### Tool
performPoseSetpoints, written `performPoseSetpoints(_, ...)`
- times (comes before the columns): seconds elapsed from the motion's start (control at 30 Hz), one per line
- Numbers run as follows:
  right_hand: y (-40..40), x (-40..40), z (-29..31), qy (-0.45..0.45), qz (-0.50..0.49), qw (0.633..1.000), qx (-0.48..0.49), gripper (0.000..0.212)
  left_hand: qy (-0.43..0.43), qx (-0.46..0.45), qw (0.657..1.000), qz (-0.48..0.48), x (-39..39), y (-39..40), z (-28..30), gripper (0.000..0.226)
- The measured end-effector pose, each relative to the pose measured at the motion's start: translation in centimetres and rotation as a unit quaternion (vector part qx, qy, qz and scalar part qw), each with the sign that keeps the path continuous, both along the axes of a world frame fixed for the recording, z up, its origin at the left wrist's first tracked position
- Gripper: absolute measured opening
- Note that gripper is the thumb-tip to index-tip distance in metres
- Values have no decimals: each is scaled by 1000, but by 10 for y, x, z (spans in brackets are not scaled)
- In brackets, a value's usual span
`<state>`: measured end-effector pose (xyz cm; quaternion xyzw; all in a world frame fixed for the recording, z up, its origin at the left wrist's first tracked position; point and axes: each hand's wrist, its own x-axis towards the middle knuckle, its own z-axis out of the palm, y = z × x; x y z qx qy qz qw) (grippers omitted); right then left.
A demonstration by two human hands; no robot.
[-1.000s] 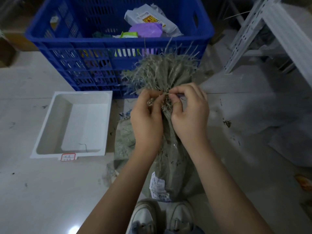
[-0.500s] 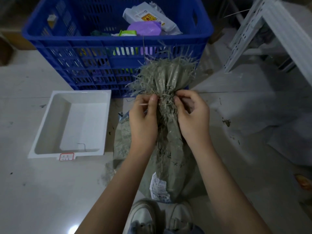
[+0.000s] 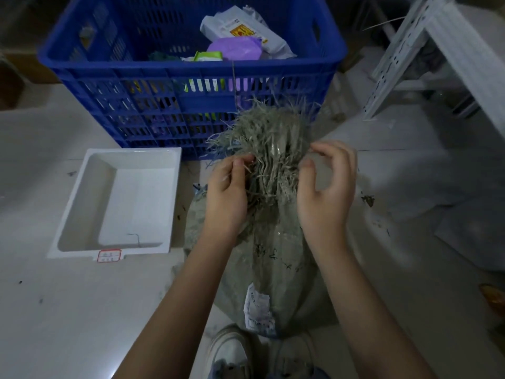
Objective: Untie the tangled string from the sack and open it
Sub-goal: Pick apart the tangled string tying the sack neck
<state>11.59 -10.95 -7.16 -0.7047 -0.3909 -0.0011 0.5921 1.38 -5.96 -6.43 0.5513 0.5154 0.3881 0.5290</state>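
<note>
A grey-green woven sack point(image 3: 273, 272) stands upright on the floor in front of my shoes. Its gathered neck point(image 3: 269, 149) has a frayed, stringy top that spreads out above my hands. My left hand point(image 3: 228, 192) is at the left side of the neck, thumb and fingertips pinched on a thin pale strand of string point(image 3: 247, 166). My right hand point(image 3: 325, 187) hovers at the right side of the neck with curled, spread fingers and holds nothing. A single thin strand rises straight up from the neck in front of the crate.
A blue plastic crate point(image 3: 114, 64) holding packets stands behind the sack. A white shallow tray point(image 3: 82, 212) lies on the floor at the left. A white metal rack point(image 3: 426, 47) stands at the back right. Grey sheets lie on the floor at the right.
My hands have moved apart from the knot. The right hand has let go of the neck and spread its fingers. The frayed top has loosened and spread wider.
</note>
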Motion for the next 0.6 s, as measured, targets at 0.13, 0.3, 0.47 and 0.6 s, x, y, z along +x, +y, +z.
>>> performPoseSetpoints(0.13, 4, -10, 6, -304, 133, 940, -76, 31, 1, 35, 998, -52, -1, 3, 1, 25)
performPoseSetpoints(0.3, 14, -6, -17, -304, 127, 920, -210, 34, 16, 21, 998, -55, -6, 5, 0, 23)
performPoseSetpoints(0.47, 16, 2, -30, -315, 118, 914, -228, 15, 143, 67, 986, -50, -23, 16, -12, 32)
performPoseSetpoints(0.6, 18, 5, -46, -294, 120, 907, -278, 14, 275, 150, 950, 3, -43, 20, -5, 44)
